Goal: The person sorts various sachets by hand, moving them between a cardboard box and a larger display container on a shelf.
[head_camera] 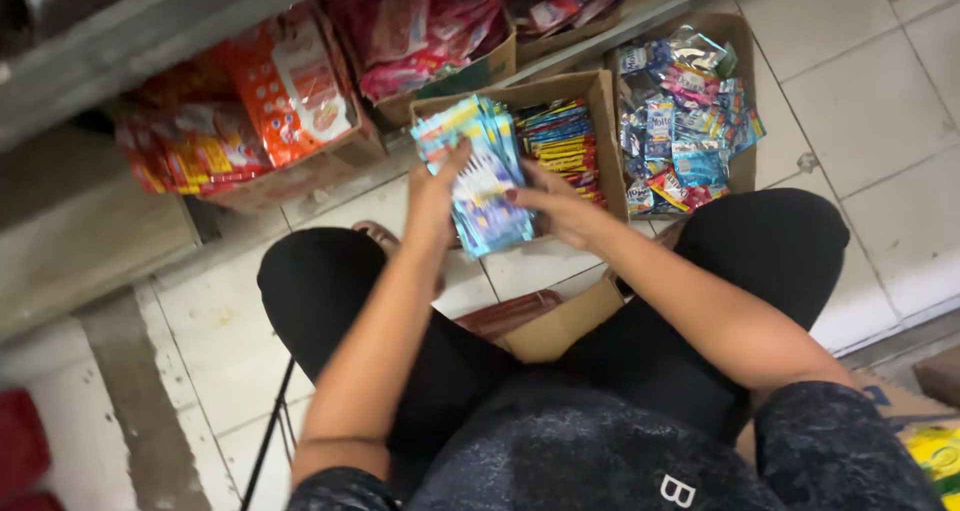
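Note:
A thick stack of light blue sachet packets (482, 171) stands on edge in front of an open cardboard box (603, 106). My left hand (432, 196) grips the stack's left side, with fingers curled over its top. On the stack's right side my right hand (562, 206) presses flat against the packets. Both forearms reach forward over my black-clad knees. Inside the box, striped multicoloured packets (562, 141) stand upright to the right of the stack.
A second box (742, 41) to the right holds several blue and silver sachets. Boxes of red and orange packets (290, 81) and pink packets (420, 21) sit under a shelf edge. A brown cardboard flap (560, 321) lies between my knees on the white tiled floor.

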